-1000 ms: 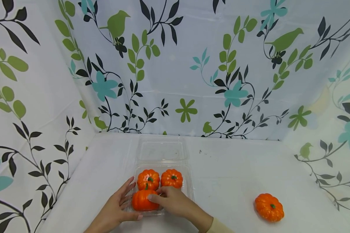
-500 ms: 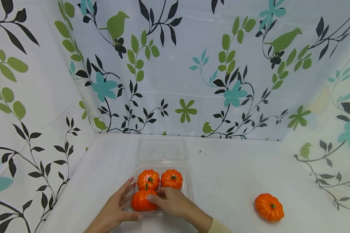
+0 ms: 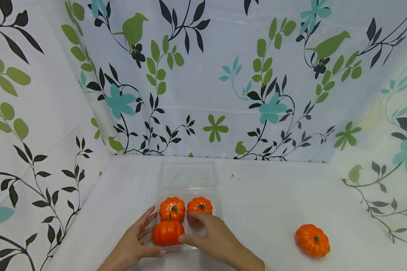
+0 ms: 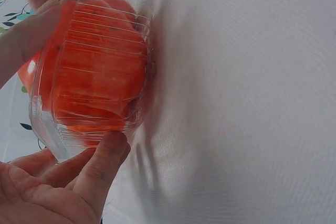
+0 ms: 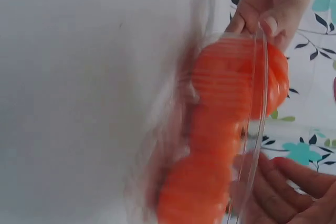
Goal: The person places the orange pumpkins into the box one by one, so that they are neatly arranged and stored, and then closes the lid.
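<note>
A clear plastic clamshell container (image 3: 221,210) lies with its lid folded back, holding three small orange pumpkins. In the head view, the front pumpkin (image 3: 167,233) stands with its stem up, ahead of it the back left pumpkin (image 3: 172,209) and the back right pumpkin (image 3: 200,205). My left hand (image 3: 132,241) holds the container's front left corner, fingers along the side and thumb at the front edge. My right hand (image 3: 217,237) hovers over the container's front right part, thumb and fingers spread with nothing between them; it partly hides the back right pumpkin.
Another orange pumpkin (image 3: 312,241) lies on the white tabletop (image 3: 264,210) to the right. The transparent lid (image 3: 190,175) lies flat behind the container. A curtain (image 3: 196,86) patterned with leaves and birds hangs behind and at both sides.
My right hand has let go of the front pumpkin and shifted right, its thumb and fingers spreading. The front pumpkin stays in the container. My left hand has kept its place.
</note>
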Available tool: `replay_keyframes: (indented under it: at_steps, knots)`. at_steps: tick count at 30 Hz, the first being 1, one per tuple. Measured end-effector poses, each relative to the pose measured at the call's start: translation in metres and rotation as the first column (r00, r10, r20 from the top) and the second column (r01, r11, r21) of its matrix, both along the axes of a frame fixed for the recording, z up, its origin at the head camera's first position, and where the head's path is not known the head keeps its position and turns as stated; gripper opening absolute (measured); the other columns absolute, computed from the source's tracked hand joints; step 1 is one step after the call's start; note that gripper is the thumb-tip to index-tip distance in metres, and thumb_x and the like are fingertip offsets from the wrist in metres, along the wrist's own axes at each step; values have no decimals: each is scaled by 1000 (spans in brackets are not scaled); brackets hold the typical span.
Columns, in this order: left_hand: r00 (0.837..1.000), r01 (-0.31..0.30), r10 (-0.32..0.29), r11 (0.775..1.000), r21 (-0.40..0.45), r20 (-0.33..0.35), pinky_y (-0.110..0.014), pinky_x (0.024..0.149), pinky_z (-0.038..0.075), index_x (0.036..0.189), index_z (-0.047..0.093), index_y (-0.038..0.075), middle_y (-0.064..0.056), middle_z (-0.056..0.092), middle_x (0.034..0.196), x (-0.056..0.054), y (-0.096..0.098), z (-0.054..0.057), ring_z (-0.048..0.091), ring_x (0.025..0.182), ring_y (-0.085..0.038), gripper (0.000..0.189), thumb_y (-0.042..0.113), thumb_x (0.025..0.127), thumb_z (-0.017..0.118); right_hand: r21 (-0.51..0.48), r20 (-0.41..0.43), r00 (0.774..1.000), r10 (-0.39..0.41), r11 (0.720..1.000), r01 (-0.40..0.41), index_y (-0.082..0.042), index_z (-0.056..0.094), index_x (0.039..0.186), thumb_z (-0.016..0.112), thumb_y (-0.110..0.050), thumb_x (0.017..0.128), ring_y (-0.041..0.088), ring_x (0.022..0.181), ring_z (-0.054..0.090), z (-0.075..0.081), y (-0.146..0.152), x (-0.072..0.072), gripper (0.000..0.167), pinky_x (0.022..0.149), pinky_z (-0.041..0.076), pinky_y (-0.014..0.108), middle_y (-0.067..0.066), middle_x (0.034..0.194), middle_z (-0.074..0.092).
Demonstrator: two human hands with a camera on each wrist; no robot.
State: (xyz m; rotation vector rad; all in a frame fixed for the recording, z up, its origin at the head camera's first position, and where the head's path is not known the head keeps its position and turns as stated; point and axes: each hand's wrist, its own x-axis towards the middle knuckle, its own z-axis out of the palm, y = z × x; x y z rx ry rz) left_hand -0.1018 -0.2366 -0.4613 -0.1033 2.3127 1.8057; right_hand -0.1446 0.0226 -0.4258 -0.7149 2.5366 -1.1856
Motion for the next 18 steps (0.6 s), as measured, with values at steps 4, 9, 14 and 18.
replay_keyframes:
  at_steps: [4,9,14,18]
  knots:
    - [1000,-5,5,1000,1,-1,-51,106,44,161,24,16,-26,31,159,0,0,-1,38,139,-51,115,11,70,94,-101,-103,995,9,995,-20,-24,58,141,73,-62,84,12,125,55,-2,21,-2,70,107,47,49,-10,134,61]
    - [1000,-4,4,1000,2,2,-51,107,44,161,24,16,-26,32,159,0,1,-2,39,139,-50,116,11,69,94,-181,-219,974,-64,983,24,-38,56,139,83,-58,76,9,125,55,-4,53,-2,71,104,49,51,-15,134,61]
    - [1000,12,-11,1000,14,-3,-51,108,43,161,23,15,-27,30,160,0,0,-1,37,139,-51,116,11,70,94,-146,-269,942,-201,975,166,-47,50,141,86,-63,67,4,129,50,-2,88,4,84,104,49,52,-25,138,54]
    - [1000,13,-13,1000,13,-6,-51,108,43,161,22,16,-26,30,160,0,0,0,38,139,-51,116,11,70,94,-121,-341,900,-272,962,244,-45,44,147,86,-64,65,7,133,47,0,117,10,95,102,50,56,-23,145,47]
